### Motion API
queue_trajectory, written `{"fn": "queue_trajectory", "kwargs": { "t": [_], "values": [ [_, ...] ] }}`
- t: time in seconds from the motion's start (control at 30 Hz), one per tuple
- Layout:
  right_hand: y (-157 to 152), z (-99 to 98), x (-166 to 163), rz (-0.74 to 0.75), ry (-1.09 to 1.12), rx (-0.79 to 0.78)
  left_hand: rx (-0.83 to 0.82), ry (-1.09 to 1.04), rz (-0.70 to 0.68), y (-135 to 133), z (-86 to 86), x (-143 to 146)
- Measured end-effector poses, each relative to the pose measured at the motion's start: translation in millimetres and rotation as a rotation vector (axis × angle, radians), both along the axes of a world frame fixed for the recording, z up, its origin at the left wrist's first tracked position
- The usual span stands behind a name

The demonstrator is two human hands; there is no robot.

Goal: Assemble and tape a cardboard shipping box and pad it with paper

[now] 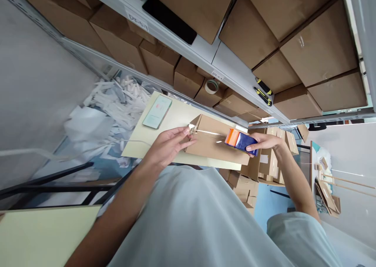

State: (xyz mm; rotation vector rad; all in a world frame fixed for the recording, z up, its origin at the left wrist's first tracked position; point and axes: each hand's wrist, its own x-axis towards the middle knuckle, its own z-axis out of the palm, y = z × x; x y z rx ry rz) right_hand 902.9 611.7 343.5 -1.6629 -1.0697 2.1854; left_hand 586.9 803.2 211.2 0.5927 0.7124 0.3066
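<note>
Cardboard box (216, 143) lay on our pale table (176, 120), below the stacked shelves (205, 51). Our right hand (266, 142) was clamped on the blue-and-orange tape dispenser (241, 140) at the box's right end; our left hand (169, 145), fingers closed, pinned the clear tape (205, 132) at the left. We judged slack could wrinkle the strip, or drift it off the seam.

Phone (156, 111) and shelf (205, 53) crowd the box (214, 141).
</note>
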Motion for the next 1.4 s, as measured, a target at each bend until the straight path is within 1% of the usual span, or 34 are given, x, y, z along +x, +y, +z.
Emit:
{"fn": "queue_trajectory", "kwargs": {
  "t": [0.2, 0.33, 0.47, 0.6, 0.73, 0.8, 0.9, 0.93, 1.0, 1.07, 1.13, 1.17, 1.23, 1.3, 1.33, 1.4],
  "values": [
    [2.1, -12.4, -15.5, -0.048, -0.019, -0.028, 0.242, 0.209, 0.033, 12.3, -11.4, 0.1],
    [6.6, -16.7, -19.8, -0.047, -0.007, -0.024, 0.322, 0.279, 0.020, 18.6, -18.9, 1.1],
    [10.7, -18.1, -19.3, -0.038, -0.010, -0.039, 0.318, 0.317, 0.010, 20.2, -33.1, 3.2],
    [13.9, -17.7, -20.9, -0.042, -0.028, -0.049, 0.302, 0.329, 0.012, 18.0, -54.1, 10.2],
    [17.9, -14.0, -24.1, -0.033, -0.056, -0.074, 0.215, 0.303, -0.052, 6.5, -70.8, 19.6],
    [20.0, -10.9, -25.6, -0.024, -0.071, -0.081, 0.228, 0.288, -0.052, -1.9, -75.3, 22.3],
    [21.8, -7.0, -27.7, -0.010, -0.095, -0.088, 0.366, 0.282, -0.016, -9.2, -81.3, 21.9],
    [21.8, -6.1, -28.3, -0.007, -0.104, -0.086, 0.416, 0.300, -0.023, -9.1, -83.6, 20.8],
    [21.3, -4.6, -29.7, 0.003, -0.120, -0.076, 0.509, 0.382, -0.055, -5.6, -88.0, 17.7],
    [20.4, -2.9, -32.0, 0.019, -0.131, -0.065, 0.617, 0.438, -0.053, -1.0, -89.1, 14.5],
    [19.7, -0.9, -35.3, 0.022, -0.132, -0.055, 0.776, 0.347, -0.048, 0.8, -84.5, 13.0],
    [19.6, 0.3, -37.2, 0.014, -0.129, -0.055, 0.872, 0.258, -0.075, -0.2, -79.9, 13.5],
    [19.6, 2.5, -40.5, -0.017, -0.126, -0.067, 1.058, 0.092, -0.200, -5.3, -68.5, 18.3],
    [19.7, 4.2, -42.8, -0.042, -0.126, -0.080, 1.203, 0.013, -0.336, -12.5, -58.4, 27.3],
    [19.7, 4.8, -43.5, -0.047, -0.129, -0.083, 1.247, 0.000, -0.377, -16.0, -55.3, 32.5],
    [19.4, 5.8, -44.3, -0.050, -0.139, -0.087, 1.283, -0.001, -0.400, -21.5, -54.2, 42.1]
  ]
}}
